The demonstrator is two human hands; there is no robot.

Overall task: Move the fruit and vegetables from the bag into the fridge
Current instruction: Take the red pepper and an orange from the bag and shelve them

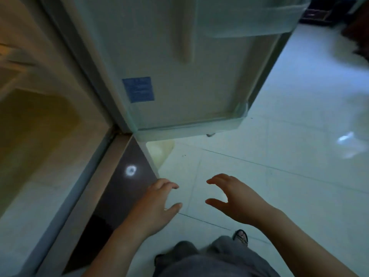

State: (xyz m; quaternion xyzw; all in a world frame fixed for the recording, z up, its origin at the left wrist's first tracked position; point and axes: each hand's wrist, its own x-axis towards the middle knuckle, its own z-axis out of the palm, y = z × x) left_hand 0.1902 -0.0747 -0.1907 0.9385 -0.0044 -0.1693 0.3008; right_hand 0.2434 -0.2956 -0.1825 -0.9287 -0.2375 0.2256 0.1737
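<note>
Both hands are empty rn: left hand [157, 202] and right hand [235, 198] hover side by side in the lower middle of the frame, fingers spread and loosely curved, thumbs pointing at each other, w/ a strip of pale tiled floor [279, 156] showing between them. Neither touches anything. No bag and no fruit & veg anywhere in view, so I can't say which way they lie from my hands; prob. outside the frame, but that's a guess. What I can place is the fridge [40, 126]: its yellow-lit inside fills the left side, up and left of my hands, and the left hand is clearly the nearer one to that opening. The door [179, 66] stands swung open across the upper middle, inner face toward me, its long axis running from the top of the frame down to the hinge corner just above my left hand. A blue sticker [138, 89] sits on it, and the lower door bin [189, 128] looks empty, though the pic is blurry. My foot [241, 236] shows at the bottom, right of centre. So the fridge is open and ready, nothing in hand; I judge the next thing is finding the bag, then loading goes leftward, w/ the door clear of that path on the right.
</note>
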